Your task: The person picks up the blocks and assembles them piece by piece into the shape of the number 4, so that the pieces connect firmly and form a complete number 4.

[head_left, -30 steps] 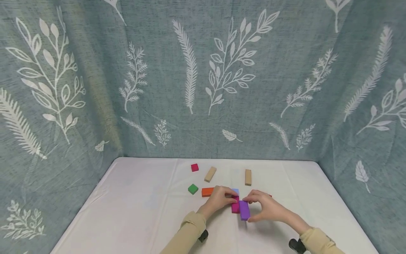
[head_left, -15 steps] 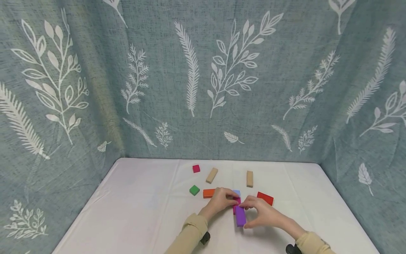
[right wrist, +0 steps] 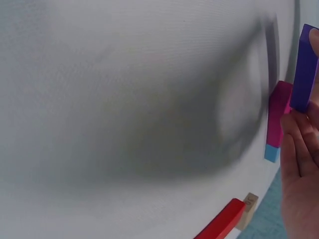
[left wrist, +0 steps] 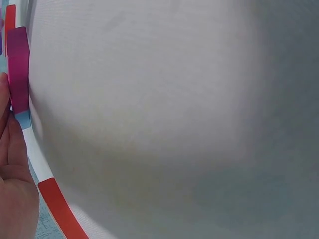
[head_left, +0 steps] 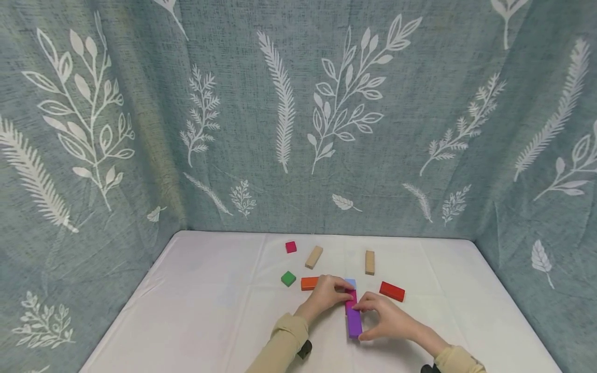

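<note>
My right hand (head_left: 387, 320) pinches a purple block (head_left: 354, 324) lengthwise, fingertips at its far end and thumb at its near end. In the right wrist view the purple block (right wrist: 303, 69) shows raised over the table. It lines up with the near end of a magenta block (head_left: 351, 299) in the head view. The left hand (head_left: 325, 295) holds the magenta block, fingertips on its upper part. At the far end of the magenta block lies a light blue block (head_left: 351, 283), partly covered by the left fingers.
An orange block (head_left: 309, 283) lies left of the left hand, with a green block (head_left: 288, 278) beyond it. A red block (head_left: 392, 291) is behind the right hand. Farther back are a small crimson block (head_left: 291, 247) and two plain wooden blocks (head_left: 314, 257) on the white tabletop (head_left: 196, 311).
The right hand has carried the purple block from the magenta block's right side toward me and left, to its near end. The red block has come into full view. The left hand stays put.
</note>
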`<state>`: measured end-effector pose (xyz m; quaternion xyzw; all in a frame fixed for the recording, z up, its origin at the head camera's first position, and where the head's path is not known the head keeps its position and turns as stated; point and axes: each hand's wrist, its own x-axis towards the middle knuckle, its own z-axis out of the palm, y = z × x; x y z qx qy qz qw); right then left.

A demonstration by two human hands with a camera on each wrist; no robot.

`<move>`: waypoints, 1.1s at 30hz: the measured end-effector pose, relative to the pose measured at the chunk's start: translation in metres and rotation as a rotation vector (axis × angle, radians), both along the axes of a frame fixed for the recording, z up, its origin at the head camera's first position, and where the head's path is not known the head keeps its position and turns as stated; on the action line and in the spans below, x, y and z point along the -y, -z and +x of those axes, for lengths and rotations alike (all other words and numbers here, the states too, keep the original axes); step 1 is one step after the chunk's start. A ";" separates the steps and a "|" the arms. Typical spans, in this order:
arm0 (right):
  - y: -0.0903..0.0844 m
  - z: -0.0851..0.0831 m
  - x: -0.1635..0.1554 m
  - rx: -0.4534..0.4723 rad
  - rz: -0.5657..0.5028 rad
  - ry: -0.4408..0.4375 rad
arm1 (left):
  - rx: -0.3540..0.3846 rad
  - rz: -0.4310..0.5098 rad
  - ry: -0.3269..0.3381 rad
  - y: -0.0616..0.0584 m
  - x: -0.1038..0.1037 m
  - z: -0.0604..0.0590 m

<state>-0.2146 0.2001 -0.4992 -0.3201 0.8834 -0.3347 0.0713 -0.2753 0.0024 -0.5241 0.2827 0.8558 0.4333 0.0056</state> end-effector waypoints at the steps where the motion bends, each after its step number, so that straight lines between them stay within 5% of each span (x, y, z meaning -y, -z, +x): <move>1: 0.001 0.000 0.000 -0.005 -0.003 -0.002 | -0.001 -0.003 -0.002 0.000 0.000 0.000; 22: 0.013 0.004 0.001 0.014 0.019 0.027 | 0.036 0.007 -0.015 0.002 -0.001 0.003; 33: 0.017 0.008 0.004 -0.071 0.045 0.039 | 0.027 0.015 -0.007 0.001 0.000 0.005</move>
